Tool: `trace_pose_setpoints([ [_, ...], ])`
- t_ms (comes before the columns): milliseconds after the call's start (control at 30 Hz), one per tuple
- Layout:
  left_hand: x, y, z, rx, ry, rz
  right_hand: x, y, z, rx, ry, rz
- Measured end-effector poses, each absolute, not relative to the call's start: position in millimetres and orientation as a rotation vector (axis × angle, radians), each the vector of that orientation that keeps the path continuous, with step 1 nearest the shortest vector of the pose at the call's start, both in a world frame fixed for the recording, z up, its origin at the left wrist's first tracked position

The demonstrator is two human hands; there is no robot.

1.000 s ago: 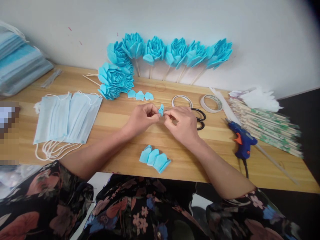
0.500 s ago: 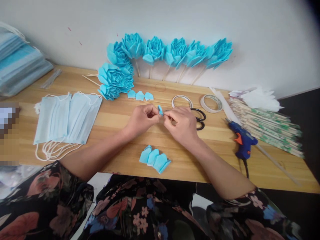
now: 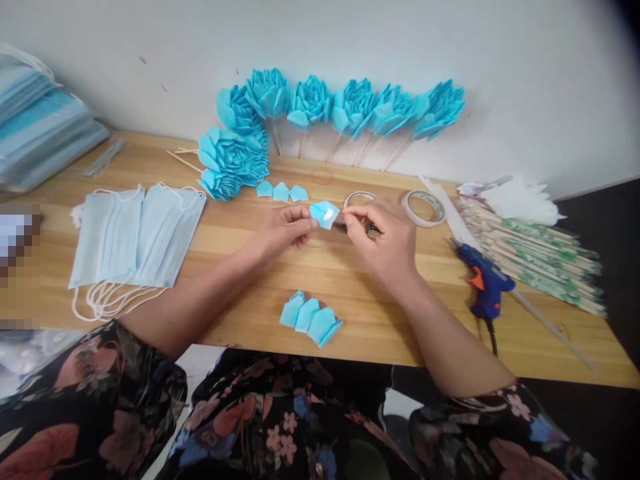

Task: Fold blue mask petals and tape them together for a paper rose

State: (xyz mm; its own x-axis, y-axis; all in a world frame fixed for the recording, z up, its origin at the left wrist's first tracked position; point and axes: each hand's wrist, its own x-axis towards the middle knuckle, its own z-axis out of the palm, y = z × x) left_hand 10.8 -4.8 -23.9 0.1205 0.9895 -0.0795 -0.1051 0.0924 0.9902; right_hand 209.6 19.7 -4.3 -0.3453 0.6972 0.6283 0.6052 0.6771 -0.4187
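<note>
My left hand (image 3: pixel 287 225) pinches a blue paper petal (image 3: pixel 323 213) by its left edge. A small white patch shows on the petal's right half. Close to the petal's right tip, the thumb and forefinger of my right hand (image 3: pixel 383 230) are pressed together; what lies between them is too small to make out. Just beyond the petal lie three flat blue petals (image 3: pixel 281 192) in a row. Nearer to me on the table is a group of folded blue petals (image 3: pixel 310 316). Scissors (image 3: pixel 373 230) lie partly hidden behind my right hand.
Several blue flowers on sticks (image 3: pixel 307 101) line the wall. Face masks (image 3: pixel 170 230) lie left, beside a pack of masks (image 3: pixel 45 133). To the right are a tape roll (image 3: pixel 424 208), another roll (image 3: pixel 356 197), a blue glue gun (image 3: pixel 484 277) and wrapped chopsticks (image 3: pixel 545 257).
The petal, earlier bunched small between both hands' fingertips, now shows its face and white patch. My right hand has moved slightly right and up, covering more of the scissors.
</note>
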Motion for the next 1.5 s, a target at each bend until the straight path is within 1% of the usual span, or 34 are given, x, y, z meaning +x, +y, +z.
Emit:
trace_pose_setpoints([
  [67,11,-6,-22,1.147,1.074,1.065,211,21,-4,-0.970,-2.048,0.252],
  [200,11,-8,-19,1.242,1.092,0.992,212,22,-7,-0.958,-2.049,0.729],
  [267,11,-8,-19,1.270,1.113,0.952,212,22,-8,-0.968,-2.044,0.888],
  [333,12,-8,-19,1.262,1.118,0.949,211,21,-9,-0.977,-2.047,0.950],
  [533,14,-7,-22,1.090,1.057,1.086,206,20,-14,-0.929,-2.019,1.038],
  [700,17,-9,-23,1.137,1.059,1.031,205,24,-26,-0.960,-2.015,0.860],
  [867,17,-9,-23,1.156,1.133,1.052,204,21,-26,-0.978,-2.044,0.769],
  [1067,17,-7,-22,1.172,1.197,1.044,207,17,-11,-0.897,-2.132,0.070],
  [1167,18,-8,-20,1.196,1.204,1.039,208,19,-11,-0.868,-2.250,-0.109],
  [1300,19,-9,-19,1.261,1.225,1.068,208,20,-15,-0.829,-2.295,-0.222],
  [1500,19,-10,-20,1.415,1.243,1.104,206,18,-15,-0.804,-2.306,-0.174],
])
